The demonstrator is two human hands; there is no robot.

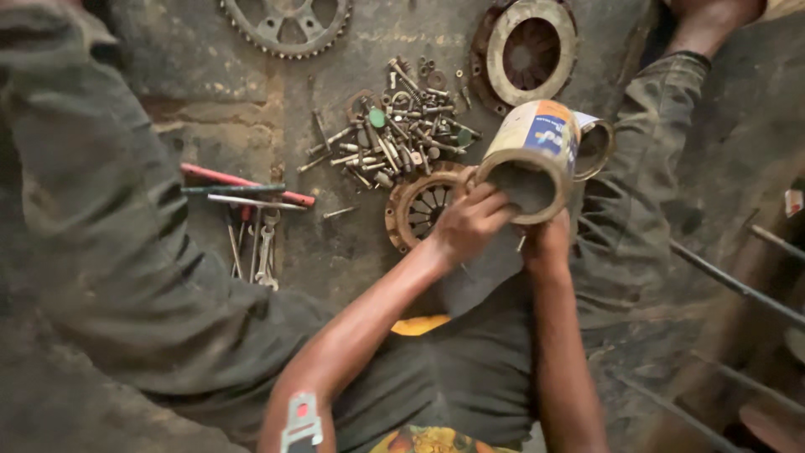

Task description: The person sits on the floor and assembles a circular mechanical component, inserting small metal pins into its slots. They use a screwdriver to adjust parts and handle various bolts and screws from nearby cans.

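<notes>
I look straight down at my lap and a dirty concrete floor. My right hand (549, 242) holds a dented tin can (537, 151) from below, its open mouth tilted toward me and its lid bent back at the right. My left hand (470, 222) reaches to the can's mouth, fingers at its lower rim and on a dark grey sheet or cloth (490, 268) that hangs from the can over my lap. What is inside the can is dark and hidden.
On the floor lie a heap of bolts and nuts (398, 138), a rusty clutch plate (419, 205), a round clutch housing (528, 50), a toothed sprocket (285, 25), and screwdrivers and spanners (247, 210) at left. Metal rods (729, 281) run at right.
</notes>
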